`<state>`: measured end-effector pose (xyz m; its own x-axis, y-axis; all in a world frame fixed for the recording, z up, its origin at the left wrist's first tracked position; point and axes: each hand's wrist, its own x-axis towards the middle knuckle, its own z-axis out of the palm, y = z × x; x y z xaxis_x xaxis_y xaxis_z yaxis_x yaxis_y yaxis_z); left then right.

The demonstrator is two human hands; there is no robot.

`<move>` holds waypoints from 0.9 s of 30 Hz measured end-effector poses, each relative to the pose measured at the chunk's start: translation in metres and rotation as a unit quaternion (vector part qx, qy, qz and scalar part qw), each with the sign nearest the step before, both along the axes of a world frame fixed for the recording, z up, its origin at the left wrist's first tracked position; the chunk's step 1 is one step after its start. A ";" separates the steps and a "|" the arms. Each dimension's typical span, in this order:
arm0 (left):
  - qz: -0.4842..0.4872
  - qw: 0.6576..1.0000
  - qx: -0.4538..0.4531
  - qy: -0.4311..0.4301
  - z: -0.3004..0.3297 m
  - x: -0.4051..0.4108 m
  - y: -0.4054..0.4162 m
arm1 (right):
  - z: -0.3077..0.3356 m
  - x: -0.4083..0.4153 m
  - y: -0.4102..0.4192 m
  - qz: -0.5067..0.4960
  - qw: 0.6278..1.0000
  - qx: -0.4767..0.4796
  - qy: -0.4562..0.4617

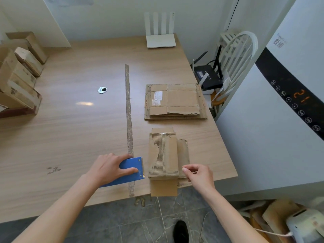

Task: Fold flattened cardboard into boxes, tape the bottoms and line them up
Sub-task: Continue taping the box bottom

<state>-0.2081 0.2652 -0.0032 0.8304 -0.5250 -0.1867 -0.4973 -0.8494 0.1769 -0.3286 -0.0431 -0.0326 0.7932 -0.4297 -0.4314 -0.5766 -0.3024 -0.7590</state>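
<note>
A folded cardboard box (pixel 164 155) lies bottom-up near the table's front edge, its torn corrugated face showing and one flap hanging over the edge. My left hand (pixel 109 168) grips a blue tape dispenser (pixel 130 171) just left of the box. My right hand (pixel 199 175) is at the box's front right corner, thumb and fingers pinched together; what they pinch is too small to make out. A stack of flattened cardboard (pixel 175 101) lies further back on the right. Several finished boxes (pixel 19 76) stand in a row at the far left.
A strip of worn tape (pixel 128 120) runs front to back across the wooden table (pixel 70 128). A round cable hole (pixel 102 89) sits mid-table. A white router (pixel 160 40) stands at the back. A white chair (pixel 236 55) and an appliance (pixel 280 102) crowd the right side.
</note>
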 end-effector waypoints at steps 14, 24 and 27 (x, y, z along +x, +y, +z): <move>0.017 0.998 0.053 0.016 -0.031 -0.010 -0.017 | -0.028 0.016 0.016 -0.023 0.998 -0.024 0.056; 0.061 0.997 0.026 0.030 -0.036 -0.026 -0.034 | -0.020 0.031 0.081 0.236 0.945 -0.220 0.052; 0.071 0.996 0.023 0.055 -0.030 -0.031 -0.030 | -0.030 0.027 0.071 0.262 0.931 -0.248 0.052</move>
<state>-0.2388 0.2350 -0.0330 0.8683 -0.3935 -0.3020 -0.3520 -0.9178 0.1838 -0.3018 0.0281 -0.0623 0.9156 -0.1613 -0.3683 -0.3126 -0.8618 -0.3994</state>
